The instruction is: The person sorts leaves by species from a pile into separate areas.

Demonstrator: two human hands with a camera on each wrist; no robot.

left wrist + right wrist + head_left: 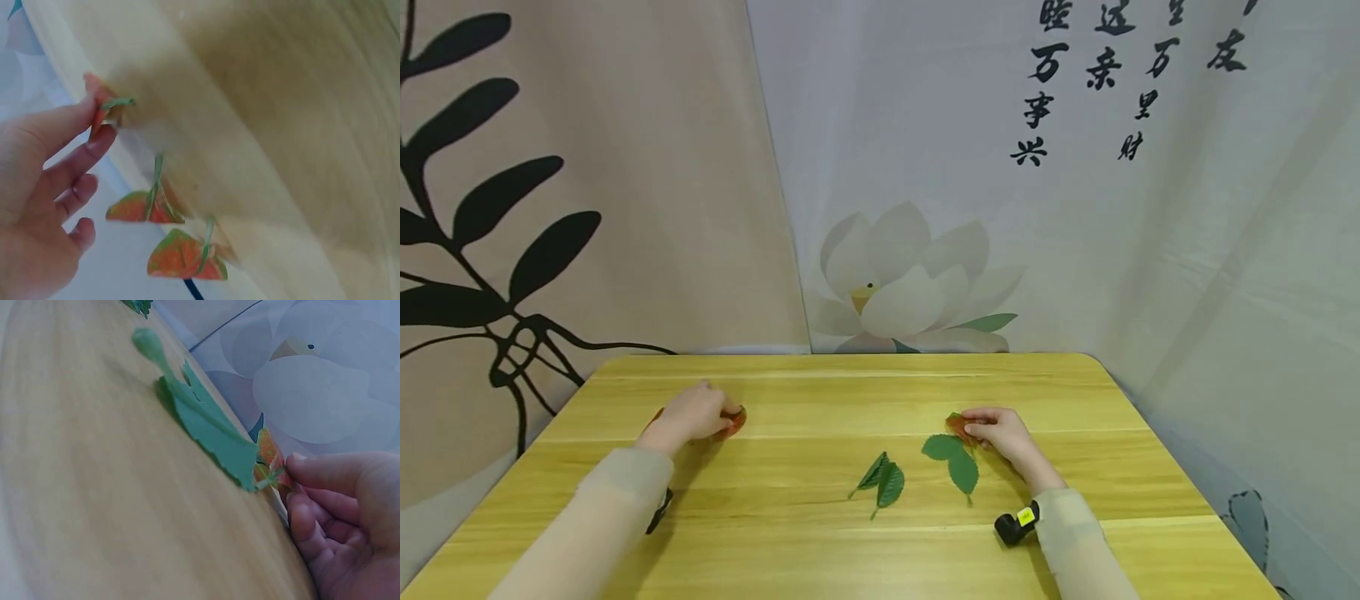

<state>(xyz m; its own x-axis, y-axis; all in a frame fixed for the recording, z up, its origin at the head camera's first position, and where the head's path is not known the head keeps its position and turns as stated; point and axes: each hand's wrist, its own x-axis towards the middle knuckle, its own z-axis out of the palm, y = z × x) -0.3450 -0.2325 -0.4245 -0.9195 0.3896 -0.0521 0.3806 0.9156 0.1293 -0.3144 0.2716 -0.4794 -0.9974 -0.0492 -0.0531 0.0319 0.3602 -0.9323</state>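
orange leaves point(175, 257) | left wrist: two unheld; head: mostly hidden | left fingers point(74, 120), right fingers point(328, 472) pinch one each

wood-grain table point(805, 533) | pale backdrop point(887, 108) | printed lotus point(906, 292) | black characters point(1047, 62)

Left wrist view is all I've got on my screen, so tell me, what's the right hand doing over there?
Observer: The right hand is pinching an orange leaf.

Operator: Okay, is anything lying close to that leaf?

Observer: Yes, two green leaves lie close by it on the table.

Operator: And are those the only green ones out there?

Observer: No, the head view shows two more green leaves to the left of that pair.
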